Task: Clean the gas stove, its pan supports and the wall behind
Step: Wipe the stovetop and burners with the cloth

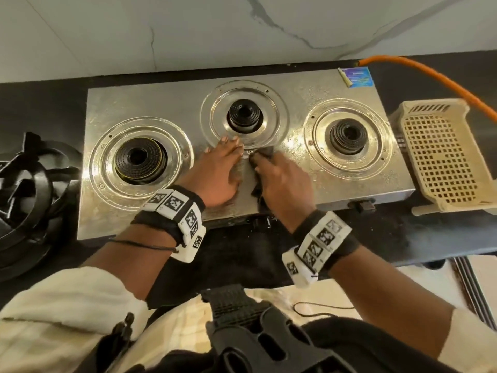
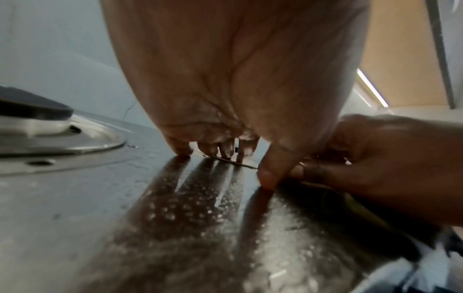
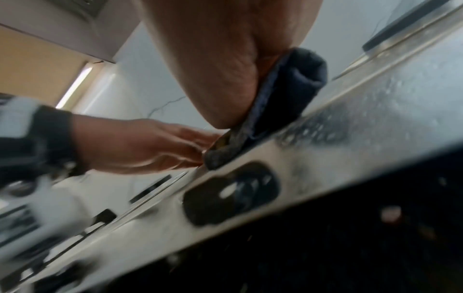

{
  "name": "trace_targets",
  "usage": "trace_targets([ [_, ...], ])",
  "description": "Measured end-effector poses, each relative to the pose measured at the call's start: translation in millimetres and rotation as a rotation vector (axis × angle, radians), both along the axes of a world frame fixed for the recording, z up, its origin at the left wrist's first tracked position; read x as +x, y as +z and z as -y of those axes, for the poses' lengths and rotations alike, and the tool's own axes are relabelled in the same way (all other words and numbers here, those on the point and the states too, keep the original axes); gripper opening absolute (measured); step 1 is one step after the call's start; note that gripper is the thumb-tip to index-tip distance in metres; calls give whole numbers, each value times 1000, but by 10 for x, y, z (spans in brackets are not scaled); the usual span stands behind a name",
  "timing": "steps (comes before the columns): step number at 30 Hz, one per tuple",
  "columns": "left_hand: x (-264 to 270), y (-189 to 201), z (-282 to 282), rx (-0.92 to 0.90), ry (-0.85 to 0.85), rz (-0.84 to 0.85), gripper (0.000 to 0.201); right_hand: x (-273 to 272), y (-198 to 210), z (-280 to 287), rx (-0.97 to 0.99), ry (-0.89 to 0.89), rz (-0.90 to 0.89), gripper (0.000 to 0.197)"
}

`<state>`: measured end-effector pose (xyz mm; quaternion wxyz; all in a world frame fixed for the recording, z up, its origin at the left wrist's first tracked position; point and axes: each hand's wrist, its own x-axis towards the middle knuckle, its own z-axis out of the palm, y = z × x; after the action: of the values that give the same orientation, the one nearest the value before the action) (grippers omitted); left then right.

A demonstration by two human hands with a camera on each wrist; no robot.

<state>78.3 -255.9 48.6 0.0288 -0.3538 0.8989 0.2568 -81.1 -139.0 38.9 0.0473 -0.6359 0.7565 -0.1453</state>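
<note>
The steel three-burner gas stove (image 1: 166,103) lies on a black counter, wet and speckled with droplets (image 2: 100,218). My left hand (image 1: 217,170) rests on its top with straight fingers, the fingertips (image 2: 183,152) touching the rim below the middle burner (image 1: 245,115). Just to its right, my right hand (image 1: 282,181) grips a dark cloth (image 1: 265,153) and presses it onto the steel; the cloth (image 3: 288,85) bulges out under the palm (image 3: 220,59). The black pan supports (image 1: 24,179) are stacked on the counter to the left. The white marble wall (image 1: 188,30) rises behind.
A beige perforated plastic basket (image 1: 441,154) lies against the stove's right end. An orange gas hose (image 1: 430,76) runs from the back right corner, near a blue sticker (image 1: 356,78). Black knobs (image 3: 233,192) sit on the stove's front face, above the counter edge (image 1: 430,232).
</note>
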Motion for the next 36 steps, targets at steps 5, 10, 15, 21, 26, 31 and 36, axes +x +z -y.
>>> trace_targets([
  [5, -4, 62, 77, 34, -50, 57, 76, 297, 4, -261, 0, 13, -79, 43],
  [10, -4, 54, 85, 18, -87, 121, 112, -223, 101, -496, 40, -143, -89, 42],
  [15, -1, 20, 58, 24, -71, 114, 128, -730, 81, -732, 60, -474, -75, 45],
  [21, 10, -37, 58, 33, -48, 52, 133, 61, 68, -519, 31, -407, -9, 45],
  [26, -45, 13, 34, 38, -45, 65, 133, 409, 0, -433, 4, -214, -4, 46],
  [31, -86, 17, -111, -4, -16, 40, 127, -70, 15, -718, -3, -247, -4, 46],
  [36, -403, 64, -392, 31, -49, -26, 113, -1140, 28, -1207, -19, -496, -35, 42],
])
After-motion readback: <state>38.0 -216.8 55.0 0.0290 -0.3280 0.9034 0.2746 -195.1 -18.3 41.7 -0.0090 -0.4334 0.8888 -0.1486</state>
